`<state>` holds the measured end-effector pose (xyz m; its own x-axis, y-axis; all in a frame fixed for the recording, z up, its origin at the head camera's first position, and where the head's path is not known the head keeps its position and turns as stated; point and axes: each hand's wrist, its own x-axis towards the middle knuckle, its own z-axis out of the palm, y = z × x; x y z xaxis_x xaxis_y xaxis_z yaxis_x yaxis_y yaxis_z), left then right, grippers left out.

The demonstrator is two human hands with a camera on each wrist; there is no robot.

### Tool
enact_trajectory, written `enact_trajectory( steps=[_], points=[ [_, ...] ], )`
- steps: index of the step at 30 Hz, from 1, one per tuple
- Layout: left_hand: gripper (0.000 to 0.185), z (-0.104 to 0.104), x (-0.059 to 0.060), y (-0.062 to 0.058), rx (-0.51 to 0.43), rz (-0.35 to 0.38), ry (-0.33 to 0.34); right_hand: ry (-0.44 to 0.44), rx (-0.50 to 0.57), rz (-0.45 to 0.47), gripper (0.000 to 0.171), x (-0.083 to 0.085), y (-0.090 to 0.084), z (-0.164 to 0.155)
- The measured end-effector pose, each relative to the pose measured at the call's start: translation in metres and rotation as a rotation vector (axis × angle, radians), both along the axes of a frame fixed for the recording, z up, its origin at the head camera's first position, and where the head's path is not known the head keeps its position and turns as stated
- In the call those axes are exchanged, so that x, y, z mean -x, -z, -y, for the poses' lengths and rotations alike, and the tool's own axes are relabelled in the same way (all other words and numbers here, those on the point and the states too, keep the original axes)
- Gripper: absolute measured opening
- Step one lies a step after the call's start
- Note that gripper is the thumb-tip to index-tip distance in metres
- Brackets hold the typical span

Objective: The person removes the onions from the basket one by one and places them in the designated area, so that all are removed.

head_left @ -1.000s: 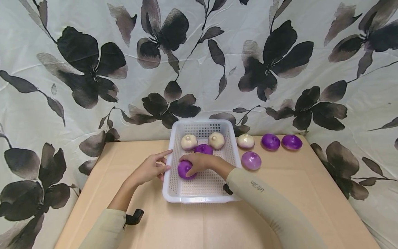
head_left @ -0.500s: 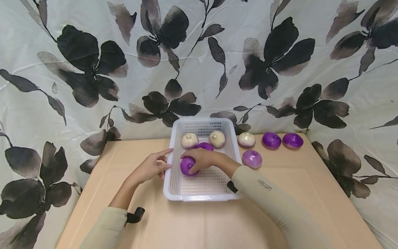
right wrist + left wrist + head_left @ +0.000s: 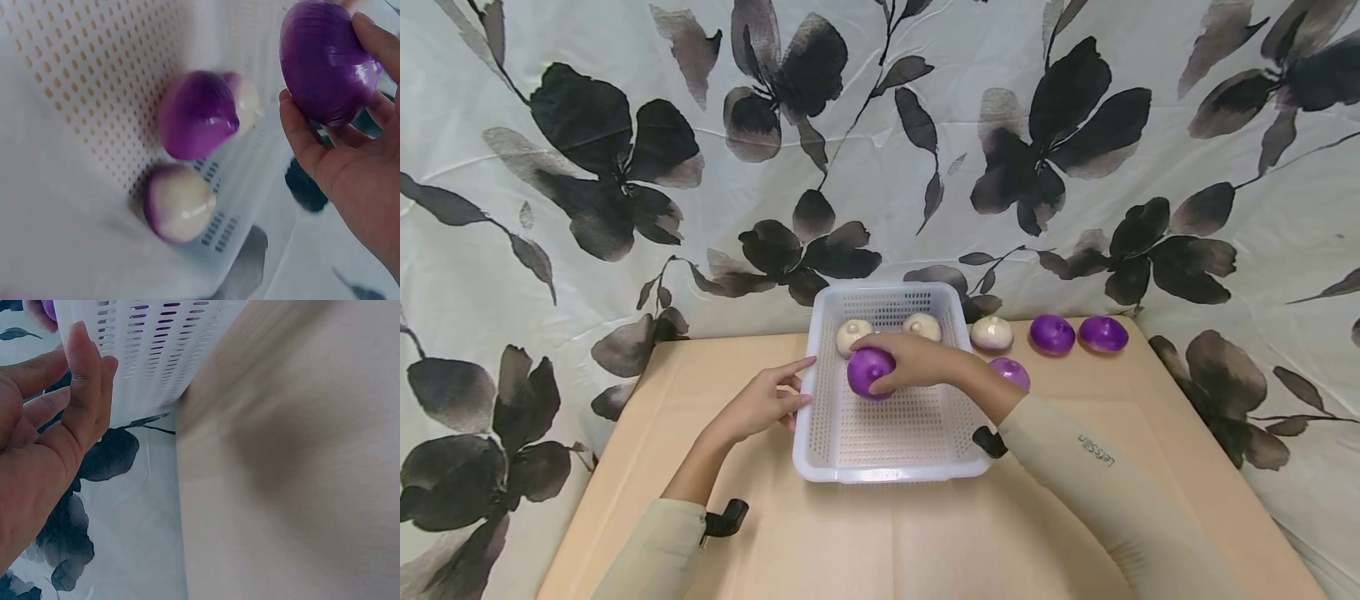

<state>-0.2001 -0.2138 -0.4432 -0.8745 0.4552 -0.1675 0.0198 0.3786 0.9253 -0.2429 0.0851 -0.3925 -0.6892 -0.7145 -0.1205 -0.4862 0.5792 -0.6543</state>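
Note:
In the head view, my right hand [image 3: 917, 360] grips a glossy purple onion [image 3: 868, 372] over the white plastic basket [image 3: 891, 476]. The right wrist view shows this onion [image 3: 325, 62] lifted clear of the others, thumb and fingers around it. Beneath it in the basket lie another purple onion [image 3: 197, 115], hidden by the hand in the head view, and two whitish onions [image 3: 853, 337] at the back. My left hand [image 3: 767, 402] touches the basket's left side; in the left wrist view its extended fingers [image 3: 84, 381] rest against the outer wall.
Right of the basket on the tan table [image 3: 880, 542] stand a whitish onion [image 3: 992, 333], two dark purple onions [image 3: 1052, 334] and a lighter purple one [image 3: 1010, 372], partly covered by the right forearm. A floral cloth [image 3: 925, 208] hangs behind the table.
My right hand has raised the purple onion from the basket's left part and moved it up and to the right. The left hand stays at the basket's side.

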Motion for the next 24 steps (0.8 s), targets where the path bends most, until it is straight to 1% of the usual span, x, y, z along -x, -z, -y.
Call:
enact_trajectory(
  steps=[8, 11, 17, 20, 24],
  points=[
    [0.068, 0.000, -0.001, -0.001, -0.002, 0.005, -0.009, 0.126, 0.143, -0.009, 0.068, 0.001, -0.009, -0.050],
    [0.068, 0.001, 0.000, 0.000, -0.001, 0.007, -0.012, 0.172, 0.194, -0.005, 0.069, -0.002, -0.013, -0.070],
    [0.068, 0.001, -0.001, 0.000, 0.001, 0.011, -0.013, 0.263, 0.240, 0.037, 0.073, -0.007, -0.019, -0.110],
    [0.068, 0.000, -0.001, -0.001, 0.003, 0.009, -0.014, 0.314, 0.256, 0.057, 0.072, -0.008, -0.016, -0.132],
    [0.068, -0.001, -0.002, -0.003, 0.006, 0.010, -0.018, 0.399, 0.251, 0.050, 0.071, -0.011, -0.010, -0.163]
  ],
)
